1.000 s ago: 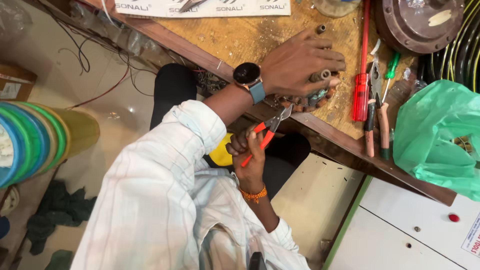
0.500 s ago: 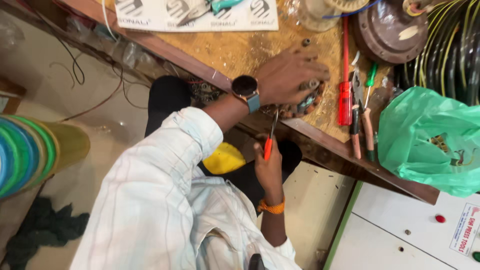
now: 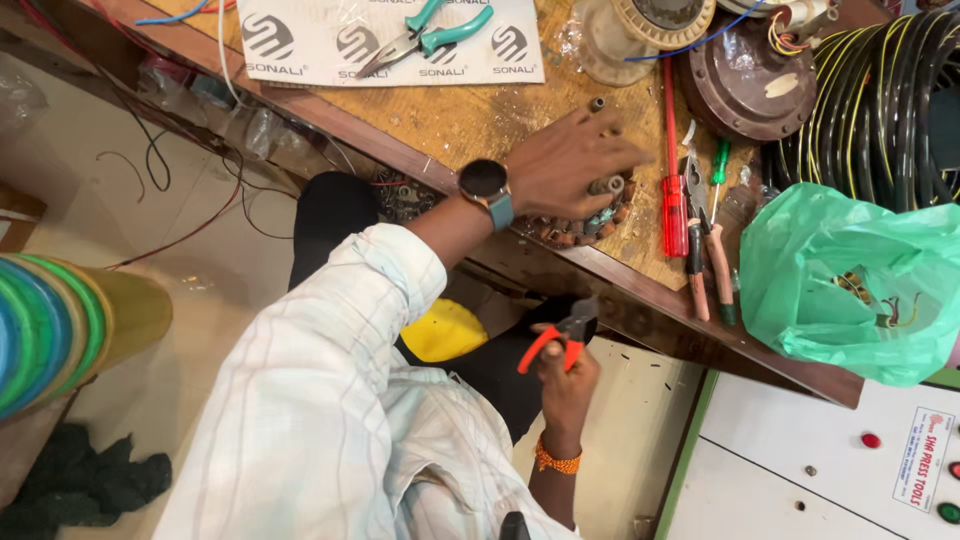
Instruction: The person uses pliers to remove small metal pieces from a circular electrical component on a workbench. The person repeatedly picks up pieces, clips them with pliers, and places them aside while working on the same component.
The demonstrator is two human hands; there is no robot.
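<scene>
My left hand (image 3: 570, 160), with a dark watch (image 3: 487, 185) on its wrist, rests on the wooden bench (image 3: 470, 120). It grips a round wound part (image 3: 590, 222) with several small metal pieces at the bench's front edge. My right hand (image 3: 565, 385), wearing an orange bracelet, is below the bench edge. It holds orange-handled pliers (image 3: 558, 338) with the jaws pointing up towards the bench.
A red screwdriver (image 3: 675, 200) and other hand tools (image 3: 705, 265) lie right of my left hand. Beyond them are a green plastic bag (image 3: 850, 280), a brown round housing (image 3: 750, 80) and coiled cable (image 3: 880, 100). Teal-handled pliers (image 3: 430, 30) lie on a white sheet. A white cabinet (image 3: 800, 460) stands lower right.
My right hand has dropped with the pliers from just under my left hand to well below the bench edge. My left hand stays on the round part.
</scene>
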